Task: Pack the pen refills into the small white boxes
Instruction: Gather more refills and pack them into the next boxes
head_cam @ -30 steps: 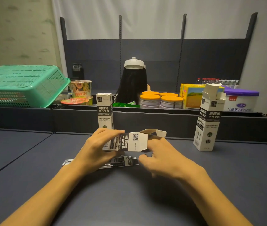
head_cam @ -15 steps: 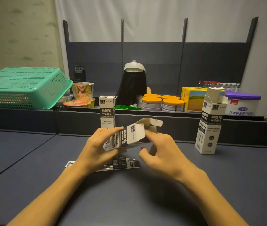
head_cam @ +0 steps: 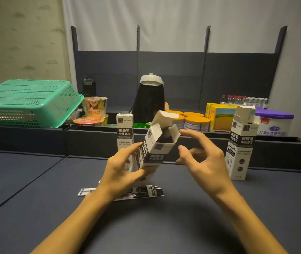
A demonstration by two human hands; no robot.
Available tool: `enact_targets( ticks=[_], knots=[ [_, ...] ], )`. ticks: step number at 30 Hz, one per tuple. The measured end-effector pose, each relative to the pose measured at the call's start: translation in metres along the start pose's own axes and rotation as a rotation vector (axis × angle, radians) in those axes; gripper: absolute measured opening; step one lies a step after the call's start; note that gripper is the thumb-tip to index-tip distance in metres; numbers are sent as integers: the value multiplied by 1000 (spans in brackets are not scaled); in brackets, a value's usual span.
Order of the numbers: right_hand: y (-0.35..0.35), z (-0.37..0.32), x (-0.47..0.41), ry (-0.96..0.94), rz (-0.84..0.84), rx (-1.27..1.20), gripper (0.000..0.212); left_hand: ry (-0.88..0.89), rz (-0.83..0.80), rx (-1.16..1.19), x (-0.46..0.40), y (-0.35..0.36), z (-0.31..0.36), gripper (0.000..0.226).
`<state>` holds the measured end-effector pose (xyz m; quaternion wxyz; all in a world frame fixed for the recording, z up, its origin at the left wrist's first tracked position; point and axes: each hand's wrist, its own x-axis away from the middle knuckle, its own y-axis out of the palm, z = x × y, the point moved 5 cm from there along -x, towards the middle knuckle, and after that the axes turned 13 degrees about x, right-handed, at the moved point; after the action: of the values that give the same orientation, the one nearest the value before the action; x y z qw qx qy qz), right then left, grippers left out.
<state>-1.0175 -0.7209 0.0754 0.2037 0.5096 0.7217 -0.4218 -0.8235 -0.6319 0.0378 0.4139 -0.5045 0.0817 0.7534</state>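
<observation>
Head cam: left hand [head_cam: 122,173] grip holds tilted white/blk box [head_cam: 154,149], flaps open; right hand [head_cam: 201,160] loose, empty.

The room is dim and evenly lit with a greenish-yellow cast, the pale curtain [head_cam: 164,22] at the back being the brightest area. Soft, broad shadows pool on the dark blue-grey matte tabletop [head_cam: 36,208] beneath the two bare forearms, with no glare on it. Wide-angle distortion bows the dark shelf uprights [head_cam: 280,39] outward toward the edges, and the whole picture is slightly soft, with print on the small white-and-black cardboard box [head_cam: 155,153] smeared.
</observation>
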Motion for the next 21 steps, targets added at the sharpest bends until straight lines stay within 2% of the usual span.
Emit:
enact_targets(
  ticks=[4, 10, 21],
  knots=[
    [5, -8, -9, 23, -24, -109, 30, -70, -55, 119, -6, 10, 9, 61],
    [4, -14, -22, 29, -48, -148, 37, -164, -140, 198, -12, 27, 9, 60],
    [1, -9, -16, 94, -46, -44, 24, -233, -234, 190, -9, 36, 9, 60]
  ],
)
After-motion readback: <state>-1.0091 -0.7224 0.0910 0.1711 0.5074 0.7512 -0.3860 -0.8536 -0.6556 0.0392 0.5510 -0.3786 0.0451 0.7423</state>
